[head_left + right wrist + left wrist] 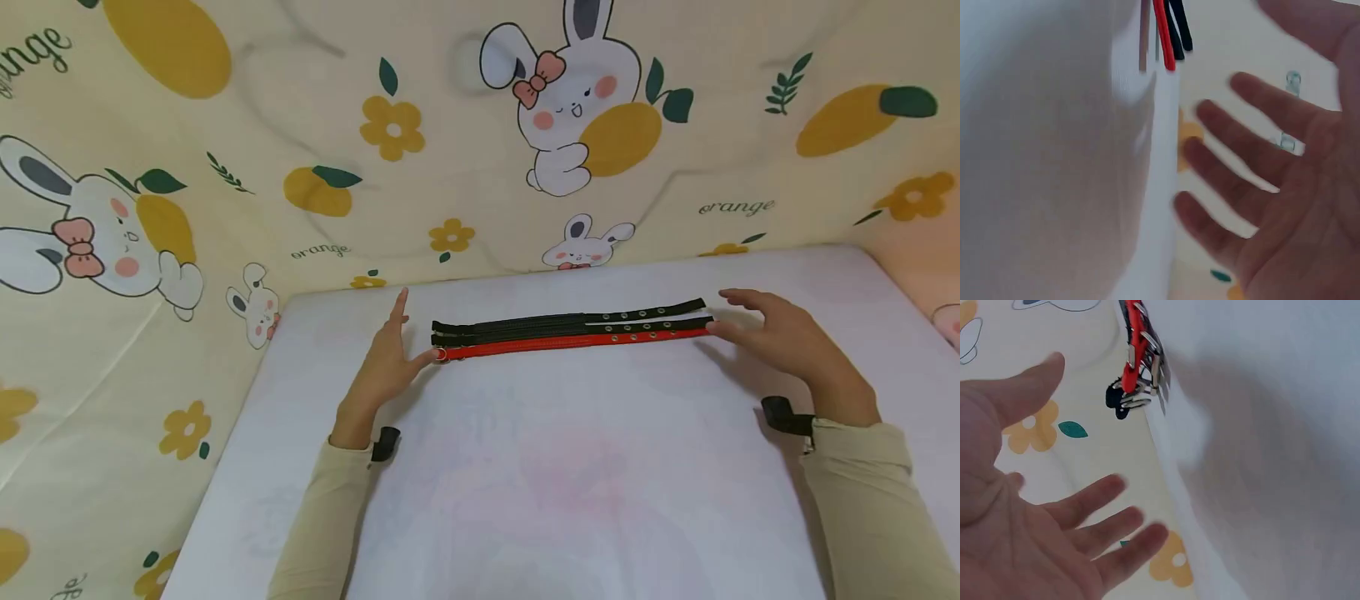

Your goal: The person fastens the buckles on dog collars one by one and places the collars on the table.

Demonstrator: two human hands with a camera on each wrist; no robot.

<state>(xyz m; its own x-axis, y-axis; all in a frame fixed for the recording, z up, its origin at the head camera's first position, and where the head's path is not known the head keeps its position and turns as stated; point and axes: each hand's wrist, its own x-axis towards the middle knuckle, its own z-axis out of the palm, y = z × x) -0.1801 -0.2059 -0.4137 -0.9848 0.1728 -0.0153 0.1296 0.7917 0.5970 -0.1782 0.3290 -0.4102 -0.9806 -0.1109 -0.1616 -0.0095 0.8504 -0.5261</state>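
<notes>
Three buckle collars lie side by side on the white table: a red collar (555,343) nearest me and two black collars (532,323) behind it. Their metal buckles and rings are at the left ends, and the eyelet holes run along the right part. My left hand (381,367) is at the buckle ends, fingers spread, thumb tip right by the red collar's ring. At the strap tips, my right hand (795,346) has its thumb close by the red collar's end. In both wrist views the palms are bare, with the red collar (1136,353) beyond the left fingers.
The white table (525,467) stretches toward me in front of the collars. Behind and to the left hangs a cream cloth (450,183) printed with rabbits, oranges and flowers. A black wrist-worn device (386,444) sits at the left cuff, another black device (783,415) at the right.
</notes>
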